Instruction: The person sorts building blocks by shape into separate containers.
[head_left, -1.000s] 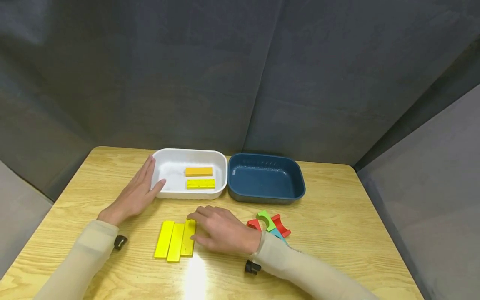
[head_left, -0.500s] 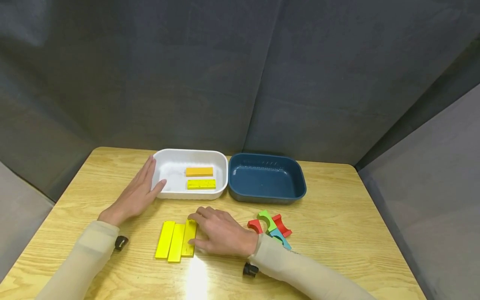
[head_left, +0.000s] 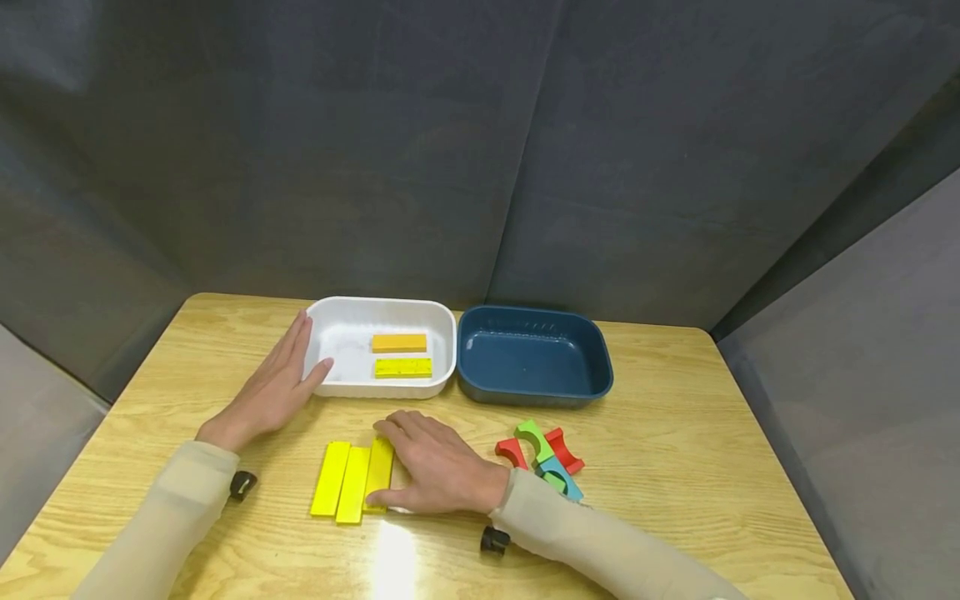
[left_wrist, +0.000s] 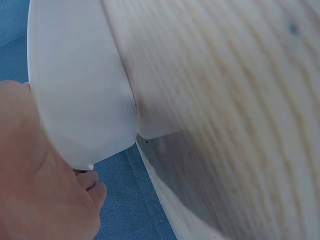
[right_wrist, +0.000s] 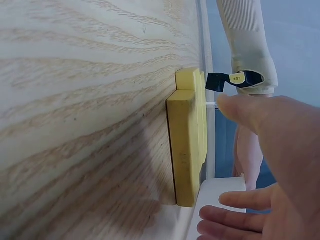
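In the head view my left hand rests against the left end of a white plastic tray, fingers straight along the wall and thumb at the near rim. An orange block and a yellow block lie inside that tray. Three flat yellow blocks lie side by side on the table: a left one, a middle one and a right one. Over the right one spreads my right hand, thumb near its front end and fingers near its far end. The right wrist view shows a gap between these fingers and the yellow block.
A dark blue tray stands right beside the white one. Right of my right hand lie several curved blocks: red arches, a green arch and a blue arch around a small green piece. Dark cloth hangs behind the table.
My right thumb has moved left and toward the front end of the right yellow block, widening the hand's span. The left hand, trays and blocks stay as they were.
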